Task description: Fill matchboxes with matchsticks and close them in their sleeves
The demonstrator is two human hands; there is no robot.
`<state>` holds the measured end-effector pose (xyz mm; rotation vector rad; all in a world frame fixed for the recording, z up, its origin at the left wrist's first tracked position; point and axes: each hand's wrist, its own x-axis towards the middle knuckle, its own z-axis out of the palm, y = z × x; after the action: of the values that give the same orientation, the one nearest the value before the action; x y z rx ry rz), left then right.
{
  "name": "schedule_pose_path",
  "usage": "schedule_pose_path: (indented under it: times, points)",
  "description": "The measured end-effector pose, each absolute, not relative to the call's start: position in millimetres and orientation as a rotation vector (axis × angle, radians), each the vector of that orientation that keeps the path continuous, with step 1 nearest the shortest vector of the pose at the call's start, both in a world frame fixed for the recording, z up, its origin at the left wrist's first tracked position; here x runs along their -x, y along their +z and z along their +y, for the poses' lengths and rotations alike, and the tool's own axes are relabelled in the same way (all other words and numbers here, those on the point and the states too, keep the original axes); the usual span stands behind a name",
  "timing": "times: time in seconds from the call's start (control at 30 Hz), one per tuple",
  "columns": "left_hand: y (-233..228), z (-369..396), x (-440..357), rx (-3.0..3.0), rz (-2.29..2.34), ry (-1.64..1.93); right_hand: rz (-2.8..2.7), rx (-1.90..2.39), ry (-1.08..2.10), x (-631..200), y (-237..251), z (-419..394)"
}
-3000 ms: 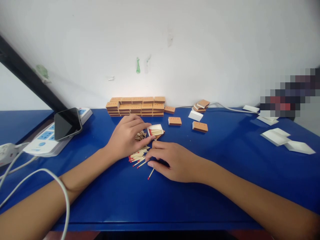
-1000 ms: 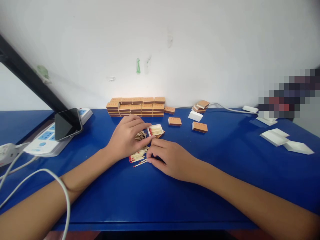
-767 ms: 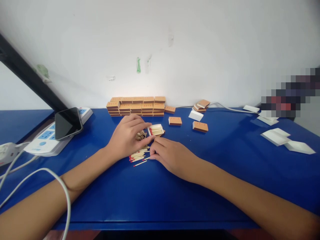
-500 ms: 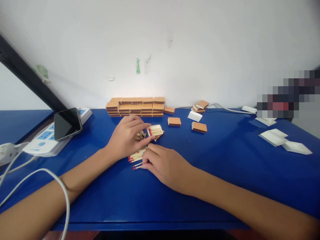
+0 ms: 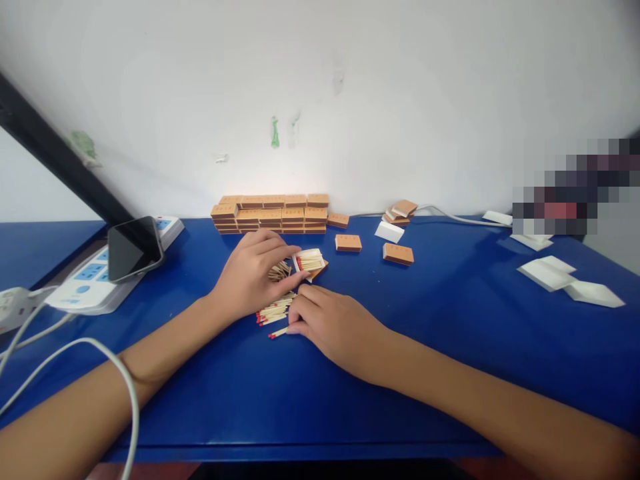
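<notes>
Nearest, a white cable (image 5: 127, 393) looping over the left forearm at the front edge of the blue tabletop (image 5: 310, 393). Just beyond, the right hand (image 5: 330, 323) lying knuckles-up, fingers curled down onto the near end of a heap of loose matches (image 5: 275, 311), one red-tipped match (image 5: 278, 332) poking out from under the fingertips; grip nearly closed, though whether it truly pinches that match cannot be told. Beside it, the left hand (image 5: 255, 273) resting over the far part of the heap, fingers spread and loosely bent, index finger and thumb touching the side of an open matchbox tray (image 5: 310, 260) packed with matches, red heads to the left; grip half open, steadying rather than clasping. Under the tray, a corner of its brown sleeve. To the left, a dark phone (image 5: 134, 248) propped on a white power strip (image 5: 90, 283) with blue sockets. Further back, two single brown matchboxes (image 5: 399, 253), each with small red print too tiny to read. To the right, empty white trays (image 5: 550, 273). Against the wall, a stacked row of brown matchboxes (image 5: 273, 213) and a small untidy pile (image 5: 400, 212) near a grey cord (image 5: 450, 217).
</notes>
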<state>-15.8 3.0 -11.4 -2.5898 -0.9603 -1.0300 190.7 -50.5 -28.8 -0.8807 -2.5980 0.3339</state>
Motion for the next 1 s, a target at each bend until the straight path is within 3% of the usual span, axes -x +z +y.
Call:
schedule_pose_path:
  times: [0.47, 1.0]
  points:
    - [-8.5, -5.5, 13.2, 2.636, -0.85, -1.034, -2.279, 1.119, 0.142, -224.7, -9.0, -12.2]
    - [-12.6, 3.3, 17.9, 2.469, -0.989, -1.117, -2.383, 0.693, 0.266, -202.5, -22.2, -36.4]
